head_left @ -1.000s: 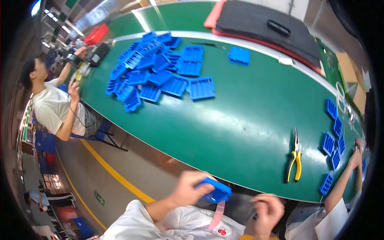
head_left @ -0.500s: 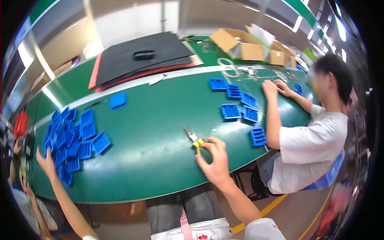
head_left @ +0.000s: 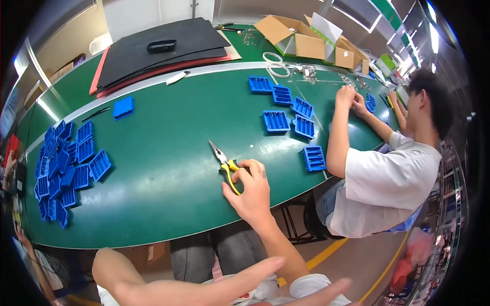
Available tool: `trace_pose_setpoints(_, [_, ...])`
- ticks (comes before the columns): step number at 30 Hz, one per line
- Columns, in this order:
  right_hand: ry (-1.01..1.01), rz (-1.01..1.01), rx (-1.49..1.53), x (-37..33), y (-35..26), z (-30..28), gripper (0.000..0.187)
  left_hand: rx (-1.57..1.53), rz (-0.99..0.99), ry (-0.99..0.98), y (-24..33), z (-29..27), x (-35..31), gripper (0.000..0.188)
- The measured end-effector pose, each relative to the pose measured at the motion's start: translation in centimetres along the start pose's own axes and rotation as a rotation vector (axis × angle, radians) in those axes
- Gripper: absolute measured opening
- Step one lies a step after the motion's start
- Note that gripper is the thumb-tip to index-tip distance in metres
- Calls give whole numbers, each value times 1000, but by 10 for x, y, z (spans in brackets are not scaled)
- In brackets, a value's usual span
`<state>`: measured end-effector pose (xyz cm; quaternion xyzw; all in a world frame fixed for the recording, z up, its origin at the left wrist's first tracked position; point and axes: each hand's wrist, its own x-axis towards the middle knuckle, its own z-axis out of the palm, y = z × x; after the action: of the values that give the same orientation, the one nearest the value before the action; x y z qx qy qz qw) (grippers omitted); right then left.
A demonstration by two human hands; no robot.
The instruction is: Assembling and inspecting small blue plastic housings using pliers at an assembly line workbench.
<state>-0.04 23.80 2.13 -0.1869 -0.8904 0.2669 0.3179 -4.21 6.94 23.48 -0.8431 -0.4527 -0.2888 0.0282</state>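
My right hand (head_left: pixel 251 196) is closed around the yellow-and-black handles of long-nose pliers (head_left: pixel 224 164). Their bare metal jaws point toward the far left, just over the green tabletop. My left arm is bent across my body below the near table edge. The left hand (head_left: pixel 245 279) shows low in the picture with two fingers stretched out and apart, partly cut off by the lower edge; I see nothing held in it. To the left lies a heap of blue slotted plastic cases (head_left: pixel 66 171). One flat blue piece (head_left: pixel 123 107) sits apart beyond them.
More blue cases (head_left: pixel 276 121) lie right of centre. A seated person (head_left: pixel 388 168) in a white shirt works at the right. Black sheets (head_left: pixel 163 56), a white-handled tool (head_left: pixel 177 77), dark tweezers (head_left: pixel 96 113), tape rings (head_left: pixel 275 64) and open cardboard boxes (head_left: pixel 309 47) line the far side.
My left hand has left the heap of blue cases and come back across my body. The right hand still holds the pliers. The view has shifted, moving the table leftward in the picture.
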Motion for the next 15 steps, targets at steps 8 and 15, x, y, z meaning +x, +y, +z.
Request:
trace_pose_setpoints(8, [32, 30, -70, -1, 13, -18, 25, 336, 22, 327, 6, 68, 24, 46])
trace_pose_setpoints(15, [45, 69, 128, -2, 0, -5, 23, -81, 241, 170, 1, 104, 75, 33])
